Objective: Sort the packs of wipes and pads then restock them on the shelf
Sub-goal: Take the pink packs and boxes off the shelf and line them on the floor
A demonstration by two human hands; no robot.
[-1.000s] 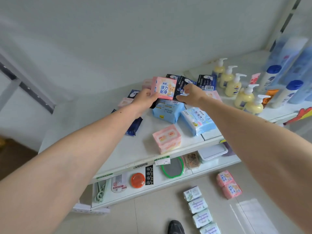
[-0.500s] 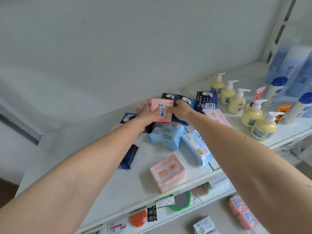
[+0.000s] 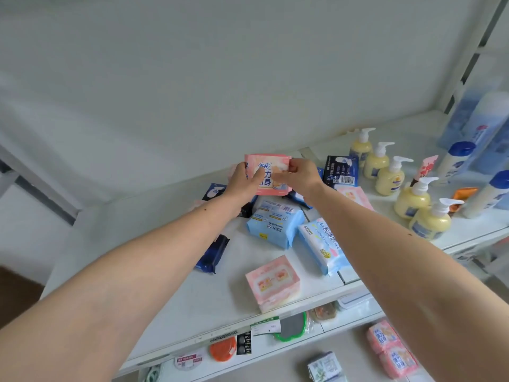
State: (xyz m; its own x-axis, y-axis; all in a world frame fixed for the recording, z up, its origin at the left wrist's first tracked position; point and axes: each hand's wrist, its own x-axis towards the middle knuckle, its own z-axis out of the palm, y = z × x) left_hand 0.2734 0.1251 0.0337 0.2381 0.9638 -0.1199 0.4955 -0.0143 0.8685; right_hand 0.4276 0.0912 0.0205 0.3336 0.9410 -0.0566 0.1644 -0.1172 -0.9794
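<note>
Both hands hold one pink pack (image 3: pixel 268 175) upright above the back of the white shelf (image 3: pixel 192 293): the left hand (image 3: pixel 242 184) has its grip curled round the pack's left edge, thumb across the printed front, and the right hand (image 3: pixel 298 176) pinches the upper right corner between thumb and fingers. The pack is a flat, soft plastic-wrapped rectangle, pink with a blue logo and large blue characters. Below it on the shelf lie other soft packs: a light blue pack (image 3: pixel 275 224) with a barcode, puffy and pillow-shaped, with a second pale blue and white pack (image 3: pixel 323 245) just beside it on the right; a blocky pink pack (image 3: pixel 272 282) near the front edge; a dark blue glossy pack (image 3: pixel 213 253) partly under the left forearm; and a dark blue boxy pack (image 3: pixel 341 170) standing upright at the back, right of the hands. Another pink pack (image 3: pixel 355 197) lies flat by the right wrist. Further right stands a cluster of yellow pump bottles (image 3: pixel 413 194) with white pump heads, and beyond them tall white bottles with blue caps (image 3: pixel 457 158). On the lower shelf sit an orange round tin (image 3: pixel 222 349) and a green-rimmed mirror (image 3: pixel 292 326). Two more pink packs (image 3: pixel 391 346) lie on the floor at lower right
</note>
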